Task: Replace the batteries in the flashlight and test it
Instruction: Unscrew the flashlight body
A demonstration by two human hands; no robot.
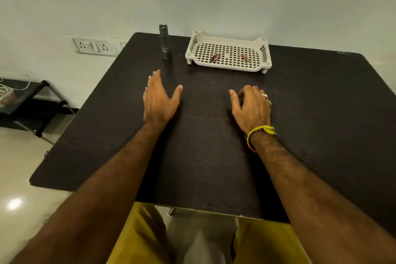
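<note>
A grey metal flashlight stands upright near the far left edge of the dark table. To its right sits a white perforated tray holding a pair of reddish batteries on its left and a single battery on its right. My left hand hovers flat just in front of the flashlight, fingers spread, holding nothing. Over the table below the tray, my right hand has loosely curled fingers and nothing in it. It wears a ring, and a yellow thread circles the wrist.
A white wall runs right behind the table, with a socket panel at the left. A low black rack with cables stands on the floor to the left. My legs show under the near table edge.
</note>
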